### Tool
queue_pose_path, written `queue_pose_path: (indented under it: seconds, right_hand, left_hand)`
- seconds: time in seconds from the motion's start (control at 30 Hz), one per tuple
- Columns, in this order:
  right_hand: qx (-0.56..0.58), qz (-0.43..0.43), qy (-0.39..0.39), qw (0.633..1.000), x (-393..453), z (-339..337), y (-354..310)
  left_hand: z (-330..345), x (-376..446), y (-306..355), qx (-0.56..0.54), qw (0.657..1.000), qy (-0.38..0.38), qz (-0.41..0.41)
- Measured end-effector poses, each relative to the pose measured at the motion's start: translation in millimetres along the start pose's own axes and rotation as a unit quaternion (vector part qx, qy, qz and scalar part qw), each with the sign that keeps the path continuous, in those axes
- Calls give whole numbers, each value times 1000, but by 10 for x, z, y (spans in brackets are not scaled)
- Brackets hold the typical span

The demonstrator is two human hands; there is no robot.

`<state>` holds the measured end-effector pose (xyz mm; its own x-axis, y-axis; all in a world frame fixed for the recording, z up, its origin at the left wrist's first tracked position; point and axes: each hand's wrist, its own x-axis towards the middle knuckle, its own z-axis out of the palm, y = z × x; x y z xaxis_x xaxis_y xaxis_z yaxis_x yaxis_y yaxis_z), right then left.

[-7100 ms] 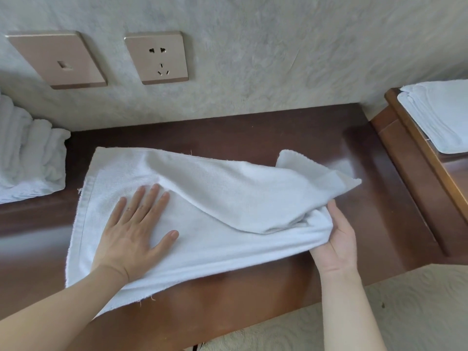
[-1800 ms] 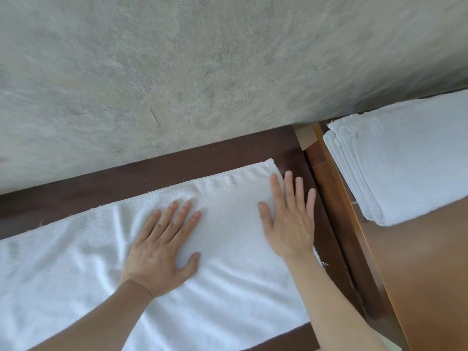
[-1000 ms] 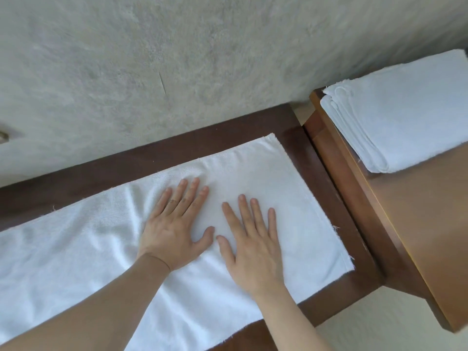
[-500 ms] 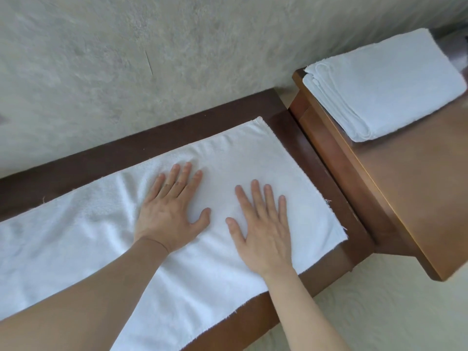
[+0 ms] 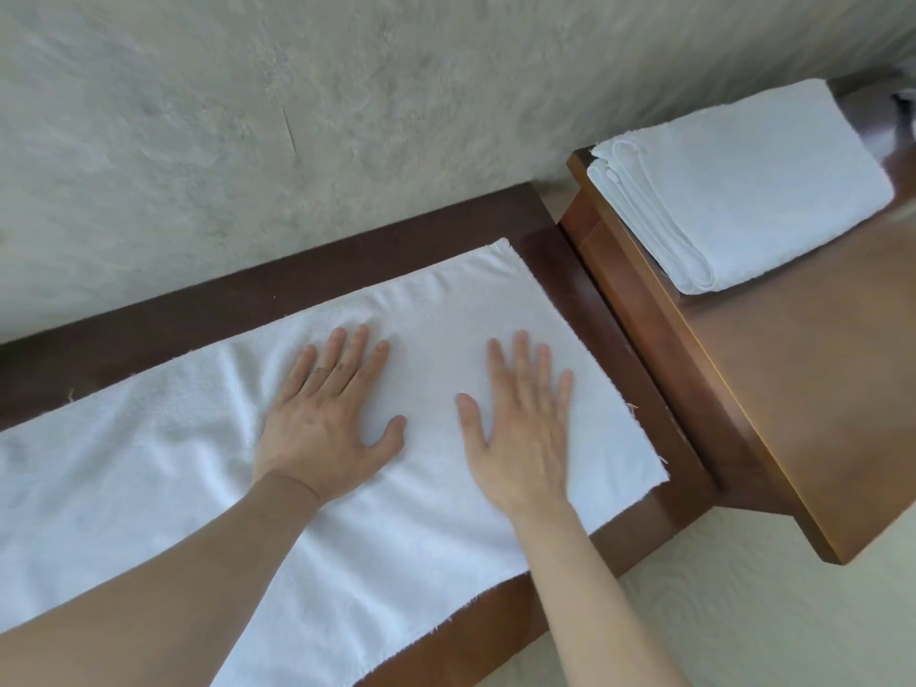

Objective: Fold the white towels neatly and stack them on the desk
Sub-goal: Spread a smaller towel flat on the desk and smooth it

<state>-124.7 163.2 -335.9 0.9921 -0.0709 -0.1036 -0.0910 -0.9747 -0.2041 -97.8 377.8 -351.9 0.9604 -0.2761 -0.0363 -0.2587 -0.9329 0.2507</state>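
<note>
Across the frame's lower left, both palms, left hand (image 5: 324, 428) and right hand (image 5: 520, 428), pressed flat and unclenched on the long white towel (image 5: 148, 488) atop the dark desk (image 5: 560, 250), smoothing it; next, probably, a fold end over end.

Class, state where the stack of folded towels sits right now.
In the head view, the folded towels lie upper right on the lighter wooden desk, against the wall, right of the right hand.

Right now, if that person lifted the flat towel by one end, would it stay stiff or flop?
The towel would probably flop: it lies thin and limp on the bench, with soft wrinkles beside the left hand. It looks light, a single flat layer under the right hand. Pushed, it may bunch rather than slide, though that is a guess.
</note>
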Motion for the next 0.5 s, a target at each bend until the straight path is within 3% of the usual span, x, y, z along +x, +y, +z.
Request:
queue_pose_path:
  seconds: [0.07,0.17,0.23,0.33,0.5]
  right_hand:
    - [24,-82,-16,996,206,79,-407]
    - [74,-123,-42,989,516,170,-824]
    - [79,-127,-60,987,641,206,-859]
    - [1,-146,-45,988,680,245,-596]
    - [-9,-10,-45,999,788,128,-459]
  left_hand:
    - [13,-2,-9,-1,1000,0,-2]
    - [29,0,-32,-6,1000,-5,4]
    - [35,3,-32,-14,1000,4,7]
    - [39,0,-19,-14,1000,16,6]
    - [28,-12,-9,-21,999,31,-8]
